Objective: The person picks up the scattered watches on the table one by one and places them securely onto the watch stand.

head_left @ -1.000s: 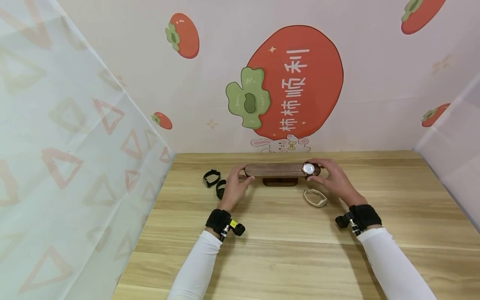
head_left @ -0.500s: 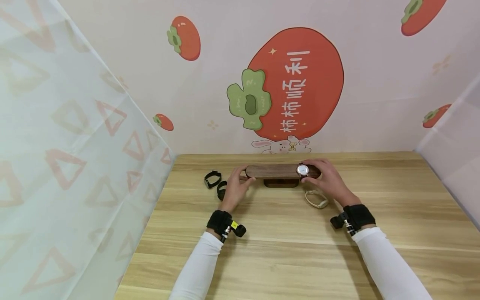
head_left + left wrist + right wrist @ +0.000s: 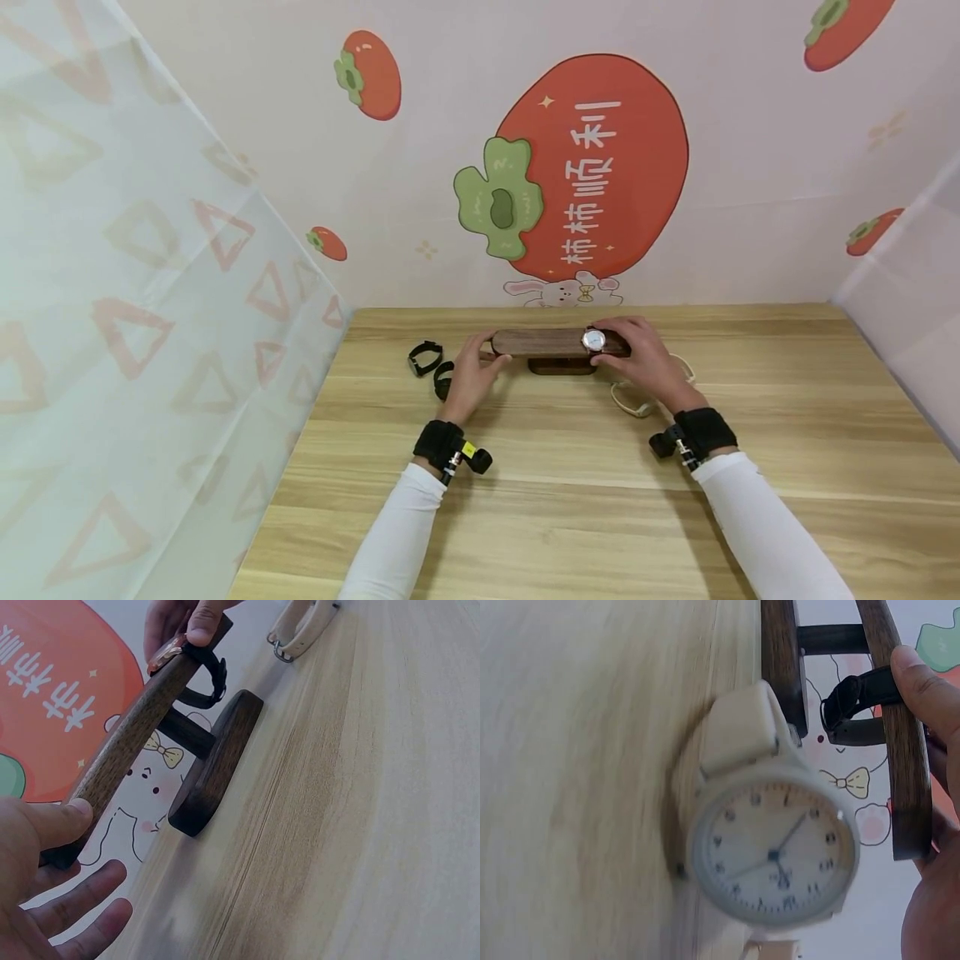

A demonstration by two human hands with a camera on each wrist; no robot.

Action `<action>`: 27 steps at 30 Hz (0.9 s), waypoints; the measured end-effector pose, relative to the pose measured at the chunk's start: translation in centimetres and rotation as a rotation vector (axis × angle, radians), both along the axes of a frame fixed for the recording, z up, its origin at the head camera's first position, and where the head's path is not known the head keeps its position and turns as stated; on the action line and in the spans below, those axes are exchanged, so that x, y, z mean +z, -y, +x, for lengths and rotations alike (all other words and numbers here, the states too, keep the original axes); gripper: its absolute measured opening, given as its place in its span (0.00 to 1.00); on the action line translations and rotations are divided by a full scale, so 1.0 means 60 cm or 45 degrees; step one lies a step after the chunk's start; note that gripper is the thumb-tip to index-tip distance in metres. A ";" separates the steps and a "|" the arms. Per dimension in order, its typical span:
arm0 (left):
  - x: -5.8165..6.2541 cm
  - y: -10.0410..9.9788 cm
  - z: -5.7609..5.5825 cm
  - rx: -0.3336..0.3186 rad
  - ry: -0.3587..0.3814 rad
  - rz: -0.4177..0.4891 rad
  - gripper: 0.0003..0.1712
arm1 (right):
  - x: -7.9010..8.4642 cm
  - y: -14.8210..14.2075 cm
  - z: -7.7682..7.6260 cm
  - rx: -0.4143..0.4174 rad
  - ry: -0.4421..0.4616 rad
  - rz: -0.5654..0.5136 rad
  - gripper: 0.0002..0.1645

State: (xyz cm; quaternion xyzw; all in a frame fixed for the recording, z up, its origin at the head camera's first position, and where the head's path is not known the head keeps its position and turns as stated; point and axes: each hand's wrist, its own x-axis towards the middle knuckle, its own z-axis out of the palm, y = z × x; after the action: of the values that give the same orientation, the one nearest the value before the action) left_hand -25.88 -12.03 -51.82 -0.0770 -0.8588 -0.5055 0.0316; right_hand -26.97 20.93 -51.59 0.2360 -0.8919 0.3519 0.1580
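Note:
A dark wooden watch stand has a long crossbar raised on a short post over an oval base. Around its right part loops a wristwatch with a white dial and a black strap. My right hand pinches this watch, thumb in front and fingers behind the bar. At the opposite end, my left hand holds the crossbar, its thumb on the wood and other fingers spread below. A cream watch lies on the table just below the right hand.
Two black watches lie on the wooden table left of the left hand. Another cream watch shows partly behind the right hand. A printed wall rises close behind the stand.
My right hand has slid the wristwatch leftward along the crossbar, away from its right end. The cream watch behind that hand has come into view. My left hand keeps its hold.

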 end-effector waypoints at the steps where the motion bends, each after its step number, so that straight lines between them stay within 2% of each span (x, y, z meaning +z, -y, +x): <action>1: 0.000 0.000 0.000 0.003 -0.003 0.002 0.36 | 0.000 0.002 0.000 0.001 -0.004 -0.004 0.38; 16: -0.001 -0.001 0.000 -0.004 -0.005 0.033 0.35 | 0.001 0.023 0.006 -0.037 -0.019 0.004 0.38; 27: 0.000 0.000 0.001 -0.002 -0.002 0.010 0.36 | -0.001 0.029 0.006 -0.042 -0.064 0.019 0.39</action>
State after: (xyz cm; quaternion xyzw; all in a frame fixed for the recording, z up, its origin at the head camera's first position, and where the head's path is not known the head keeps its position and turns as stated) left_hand -25.82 -12.04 -51.83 -0.0780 -0.8567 -0.5089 0.0323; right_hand -26.59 19.22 -51.66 0.2311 -0.8941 0.3364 0.1845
